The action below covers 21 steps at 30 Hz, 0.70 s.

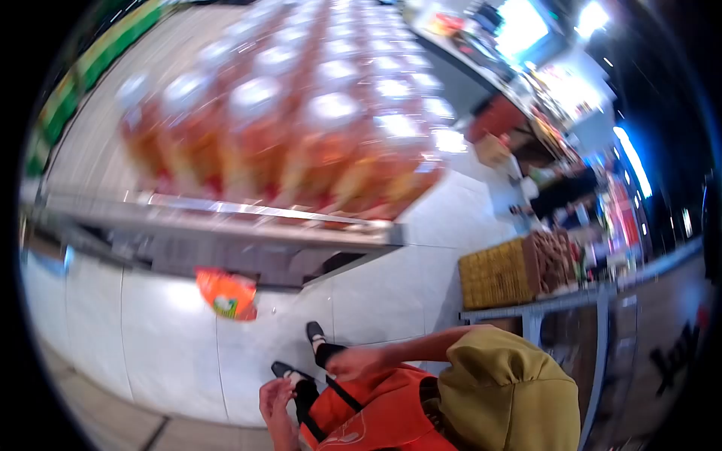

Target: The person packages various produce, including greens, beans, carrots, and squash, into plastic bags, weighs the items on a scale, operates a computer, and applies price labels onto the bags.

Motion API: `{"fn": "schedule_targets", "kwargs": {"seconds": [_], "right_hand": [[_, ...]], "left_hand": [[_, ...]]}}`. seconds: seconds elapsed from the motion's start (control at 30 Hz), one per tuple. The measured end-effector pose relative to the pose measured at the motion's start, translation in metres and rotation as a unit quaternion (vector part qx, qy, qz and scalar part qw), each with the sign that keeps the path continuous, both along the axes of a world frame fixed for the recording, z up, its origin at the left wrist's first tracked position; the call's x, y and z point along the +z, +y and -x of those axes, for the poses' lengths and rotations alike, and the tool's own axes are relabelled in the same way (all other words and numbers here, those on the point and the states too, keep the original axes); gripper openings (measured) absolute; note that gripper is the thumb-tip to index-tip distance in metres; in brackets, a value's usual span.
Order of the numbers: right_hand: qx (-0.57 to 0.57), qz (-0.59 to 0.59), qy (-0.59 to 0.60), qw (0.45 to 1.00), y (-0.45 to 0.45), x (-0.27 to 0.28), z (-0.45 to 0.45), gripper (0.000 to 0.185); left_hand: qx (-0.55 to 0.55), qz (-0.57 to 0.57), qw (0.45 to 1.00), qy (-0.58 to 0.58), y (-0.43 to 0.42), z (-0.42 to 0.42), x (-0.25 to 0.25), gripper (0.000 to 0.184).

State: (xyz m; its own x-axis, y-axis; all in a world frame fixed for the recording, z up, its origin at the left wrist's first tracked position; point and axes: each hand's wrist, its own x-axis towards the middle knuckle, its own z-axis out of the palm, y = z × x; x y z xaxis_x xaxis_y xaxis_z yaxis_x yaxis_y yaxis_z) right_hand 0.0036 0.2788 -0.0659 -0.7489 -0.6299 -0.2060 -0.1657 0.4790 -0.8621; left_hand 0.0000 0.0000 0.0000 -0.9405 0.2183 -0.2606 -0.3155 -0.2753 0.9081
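Note:
My left hand (277, 397) is low in the view, beside the orange apron (383, 413). Its fingers are curled with the tips close together, and what they hold, if anything, is too small to make out. My right hand (355, 364) reaches across the apron's front near a black strap (344, 394); blur hides how its fingers lie. Ahead, rows of capped bottles (256, 139) with orange-red contents stand close together on a display table (98, 150). Both hands are apart from them.
An orange packet (227, 294) lies on the white tiled floor (376, 289) below the table edge. To the right, a woven basket (492, 276) sits by a metal-framed stand (602, 331). Farther back are a cardboard box (492, 149), crowded shelves and a bright screen (521, 28).

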Motion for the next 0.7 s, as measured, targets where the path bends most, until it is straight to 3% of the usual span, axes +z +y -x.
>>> {"fn": "schedule_targets", "kwargs": {"seconds": [0.07,0.1,0.17,0.2,0.27,0.33,0.4,0.47,0.5,0.6,0.7], "right_hand": [[-0.050,-0.060,0.012,0.997,0.005,-0.022,-0.037,0.029],[-0.086,-0.065,0.006,0.994,0.047,0.002,-0.148,0.030],[-0.135,-0.236,-0.121,0.955,0.159,0.060,-0.314,0.035],[-0.172,-0.236,-0.147,0.945,0.161,0.127,-0.362,0.037],[-0.234,-0.199,-0.165,0.937,0.210,0.142,-0.448,0.040],[-0.252,-0.072,-0.186,0.947,0.195,0.074,-0.446,0.038],[-0.311,0.015,-0.245,0.918,0.222,-0.012,-0.500,0.037],[-0.325,0.039,-0.235,0.915,0.256,-0.008,-0.518,0.036],[-0.323,0.020,-0.187,0.928,0.274,0.043,-0.499,0.035],[-0.384,-0.098,-0.194,0.897,0.367,0.023,-0.507,0.036],[-0.457,-0.163,-0.172,0.857,0.461,0.056,-0.507,0.035]], "left_hand": [[-0.013,0.070,0.997,-0.003,-0.017,0.025,0.002,0.024],[-0.099,0.090,0.990,-0.047,0.005,-0.043,0.014,0.028],[-0.152,0.086,0.975,-0.140,0.114,-0.162,0.026,0.024],[-0.184,0.066,0.962,-0.191,0.121,-0.194,0.071,0.024],[-0.264,0.056,0.930,-0.248,0.197,-0.238,0.095,0.026],[-0.305,0.103,0.914,-0.247,0.212,-0.214,0.077,0.028],[-0.349,0.127,0.897,-0.239,0.279,-0.210,0.078,0.026],[-0.367,0.162,0.883,-0.242,0.325,-0.218,0.064,0.026],[-0.376,0.183,0.876,-0.242,0.340,-0.214,0.055,0.026],[-0.394,0.136,0.880,-0.227,0.442,-0.205,0.033,0.027],[-0.447,0.133,0.857,-0.219,0.531,-0.210,0.088,0.028]]}}
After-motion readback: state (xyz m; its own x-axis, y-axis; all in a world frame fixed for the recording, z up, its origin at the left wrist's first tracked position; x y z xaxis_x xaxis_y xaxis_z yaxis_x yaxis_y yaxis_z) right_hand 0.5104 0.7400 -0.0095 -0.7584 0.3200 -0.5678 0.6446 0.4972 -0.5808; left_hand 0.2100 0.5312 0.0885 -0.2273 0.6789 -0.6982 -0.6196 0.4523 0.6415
